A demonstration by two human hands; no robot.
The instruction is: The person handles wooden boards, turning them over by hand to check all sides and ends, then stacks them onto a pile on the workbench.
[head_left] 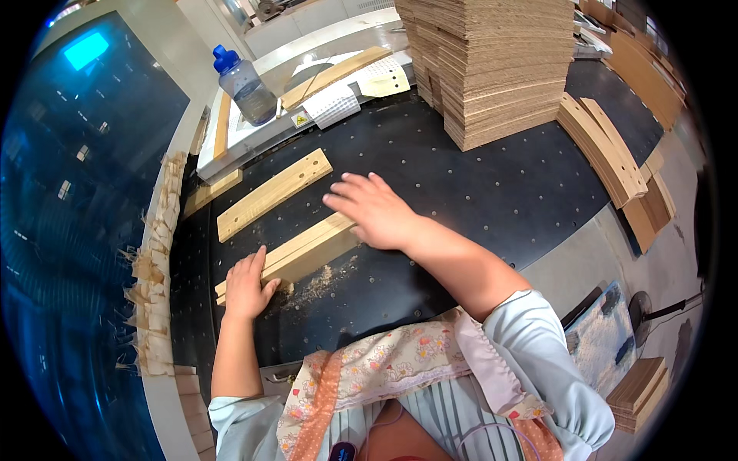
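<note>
A pair of long pale wooden boards (311,251), pressed side by side, lies slantwise on the black tabletop in front of me. My left hand (245,286) grips their left end, fingers over the top and thumb on the near side. At the right end is my right hand (374,213), its fingers stretched out past the boards and its thumb close to their end; whether it touches them I cannot tell. Just beyond lies a single wooden board (273,196) with dark round holes near its ends. Sawdust (319,284) is scattered along the boards' near side.
A tall stack of brown panels (507,77) stands at the back. Beyond the boards, a white machine ledge (288,127) carries a blue-capped bottle (252,96), papers and wood strips. More boards (603,150) lie at the right edge. A machine with ragged brown flaps (150,269) borders the left.
</note>
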